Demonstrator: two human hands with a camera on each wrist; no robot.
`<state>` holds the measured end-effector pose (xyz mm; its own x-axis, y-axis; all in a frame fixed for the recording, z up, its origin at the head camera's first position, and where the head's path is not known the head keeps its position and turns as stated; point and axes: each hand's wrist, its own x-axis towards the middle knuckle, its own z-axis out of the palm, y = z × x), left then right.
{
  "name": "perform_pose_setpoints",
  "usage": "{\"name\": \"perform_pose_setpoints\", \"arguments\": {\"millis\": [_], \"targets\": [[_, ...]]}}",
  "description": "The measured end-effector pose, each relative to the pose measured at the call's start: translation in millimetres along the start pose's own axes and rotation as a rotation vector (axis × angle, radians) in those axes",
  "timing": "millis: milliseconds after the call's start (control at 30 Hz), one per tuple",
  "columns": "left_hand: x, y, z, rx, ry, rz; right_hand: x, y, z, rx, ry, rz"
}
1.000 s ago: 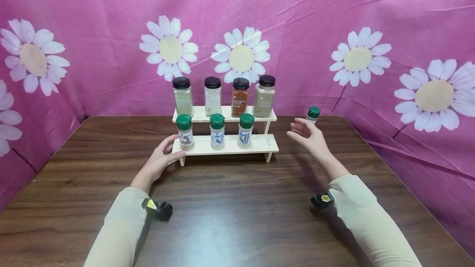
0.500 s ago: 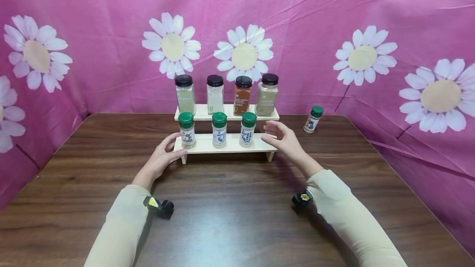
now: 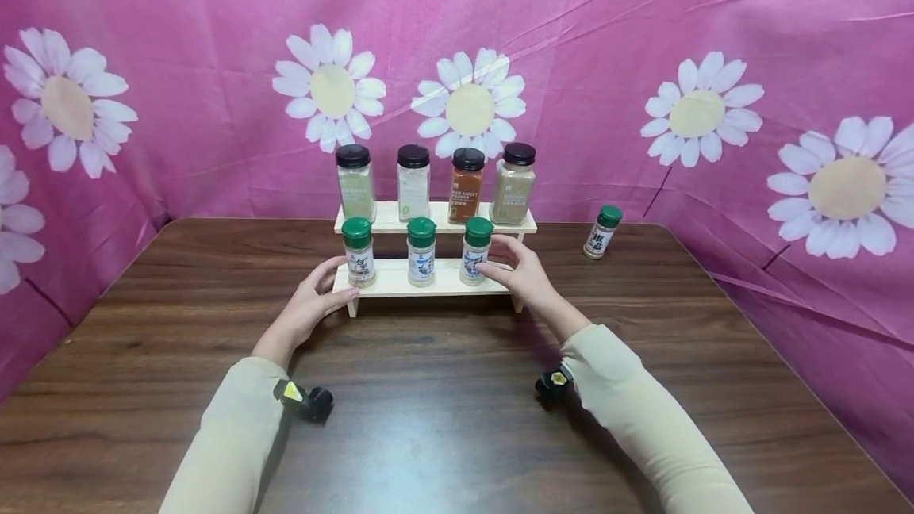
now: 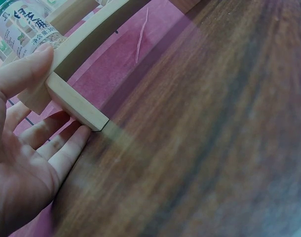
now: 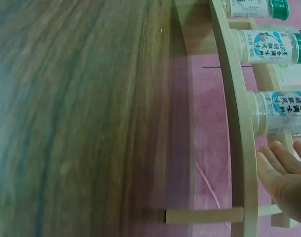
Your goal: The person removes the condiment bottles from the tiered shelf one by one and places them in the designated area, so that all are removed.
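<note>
My left hand (image 3: pixel 309 306) grips the left end of a two-tier pale wooden rack (image 3: pixel 389 284). In the left wrist view its thumb lies on the lower shelf beside a small spice jar (image 4: pixel 29 29), and its fingers meet the rack's leg (image 4: pixel 79 103). Over the lower shelf's right end is my right hand (image 3: pixel 524 272), thumb and fingers spread near the rightmost green-capped spice jar (image 3: pixel 473 257). In the right wrist view the fingertips (image 5: pixel 275 145) come close to that jar; contact cannot be made out. Another green-capped jar (image 3: pixel 420 254) stands mid-shelf.
Several black-capped jars line the upper shelf, including a red-brown one (image 3: pixel 466 190). One more green-capped jar (image 3: pixel 601 234) stands apart on the brown wooden table (image 3: pixel 428 419), right of the rack. A pink flowered cloth (image 3: pixel 571 38) hangs behind.
My right hand has moved left, from beside the separate jar on the table to the rightmost jar on the lower shelf. The left hand stays on the rack.
</note>
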<state>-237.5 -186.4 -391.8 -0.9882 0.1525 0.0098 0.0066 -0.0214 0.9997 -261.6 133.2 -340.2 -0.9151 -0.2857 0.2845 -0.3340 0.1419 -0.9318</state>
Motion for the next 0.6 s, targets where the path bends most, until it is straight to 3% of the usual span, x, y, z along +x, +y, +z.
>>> {"name": "perform_pose_setpoints", "arguments": {"millis": [167,367,600], "targets": [[-0.6,1.2,0.8,-0.002,0.002,0.0,4,-3,8,-0.009,0.029,0.035],[-2.1,1.8,0.6,-0.005,-0.002,-0.003,0,-22,17,-0.019,0.06,0.019],[-1.7,0.8,0.3,-0.009,-0.005,0.007,4,-14,18,-0.048,0.103,0.031]]}}
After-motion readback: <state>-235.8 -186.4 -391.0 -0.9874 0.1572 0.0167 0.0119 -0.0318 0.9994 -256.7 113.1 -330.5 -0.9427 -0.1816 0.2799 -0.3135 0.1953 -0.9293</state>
